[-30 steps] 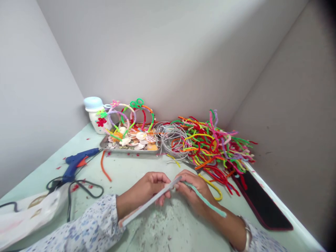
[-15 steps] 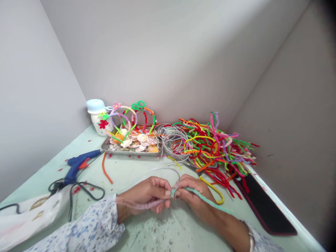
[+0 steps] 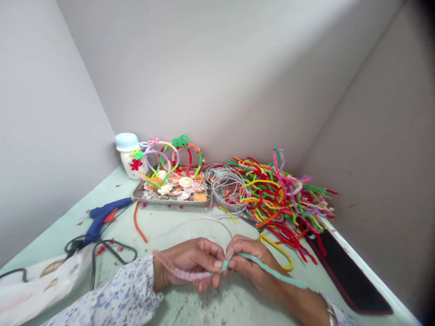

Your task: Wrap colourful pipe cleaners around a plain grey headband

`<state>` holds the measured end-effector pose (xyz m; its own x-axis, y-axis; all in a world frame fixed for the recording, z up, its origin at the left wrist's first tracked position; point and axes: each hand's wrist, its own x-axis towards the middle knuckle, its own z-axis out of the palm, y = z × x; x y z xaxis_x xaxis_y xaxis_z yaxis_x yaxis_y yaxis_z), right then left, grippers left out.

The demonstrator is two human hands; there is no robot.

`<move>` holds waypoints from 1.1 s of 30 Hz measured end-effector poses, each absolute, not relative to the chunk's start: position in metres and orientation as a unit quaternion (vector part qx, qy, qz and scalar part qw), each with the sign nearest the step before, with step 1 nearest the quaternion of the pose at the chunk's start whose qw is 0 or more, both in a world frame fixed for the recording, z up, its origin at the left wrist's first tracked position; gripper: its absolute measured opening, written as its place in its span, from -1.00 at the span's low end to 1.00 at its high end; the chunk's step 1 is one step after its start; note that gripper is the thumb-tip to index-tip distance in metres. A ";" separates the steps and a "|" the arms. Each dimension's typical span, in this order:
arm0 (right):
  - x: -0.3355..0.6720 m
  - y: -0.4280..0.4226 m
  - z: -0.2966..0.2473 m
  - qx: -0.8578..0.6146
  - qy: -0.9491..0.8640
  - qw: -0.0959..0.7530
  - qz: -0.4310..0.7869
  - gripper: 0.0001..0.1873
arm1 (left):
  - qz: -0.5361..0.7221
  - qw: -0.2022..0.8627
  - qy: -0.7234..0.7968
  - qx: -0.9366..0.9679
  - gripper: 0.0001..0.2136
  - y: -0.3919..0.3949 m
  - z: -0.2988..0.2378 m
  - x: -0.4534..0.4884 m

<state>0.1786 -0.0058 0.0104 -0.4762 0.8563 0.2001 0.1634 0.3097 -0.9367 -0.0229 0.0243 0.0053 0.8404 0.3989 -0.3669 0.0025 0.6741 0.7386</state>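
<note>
My left hand [image 3: 190, 262] pinches a thin grey headband [image 3: 217, 222] whose near end is wrapped in pink pipe cleaner [image 3: 185, 273]. My right hand [image 3: 253, 260] is closed on a teal pipe cleaner [image 3: 272, 273] right where it meets the band; its free end trails over my right forearm. The two hands touch at the fingertips, low in the middle of the view, above the pale green table [image 3: 170, 226].
A metal tray [image 3: 142, 195] of shells with decorated headbands stands behind, beside a white jar [image 3: 131, 156]. Grey bare headbands [image 3: 226, 185] and a heap of coloured pipe cleaners [image 3: 282, 194] lie at the right. A blue glue gun [image 3: 102, 216] lies left, a dark phone [image 3: 353, 276] right.
The headband has turned from lying flat across my left hand to arching up behind the fingers. Both hands stay together and have shifted slightly nearer to me.
</note>
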 end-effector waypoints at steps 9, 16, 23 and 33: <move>0.177 -0.010 0.021 -0.306 -0.754 0.354 0.460 -0.85 | 0.026 0.895 0.242 0.375 -0.82 0.024 0.008 -0.028; 0.177 -0.010 0.020 -0.318 -0.710 0.346 0.525 -0.83 | 0.029 0.884 0.244 0.397 -0.79 0.020 0.011 -0.029; 0.175 0.007 0.001 -0.358 -0.522 0.426 0.647 -0.70 | 0.266 0.803 0.330 0.419 -0.82 0.020 0.015 -0.012; 0.175 0.013 -0.003 -0.361 -0.409 0.481 0.686 -0.59 | 0.363 0.606 0.451 0.546 -0.77 0.026 0.002 -0.008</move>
<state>0.1752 0.0131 -0.0029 -0.2766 0.9555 -0.1031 -0.3647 -0.2036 -0.9086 -0.0080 0.0256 0.0019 0.3294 0.9320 -0.1511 0.0528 0.1416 0.9885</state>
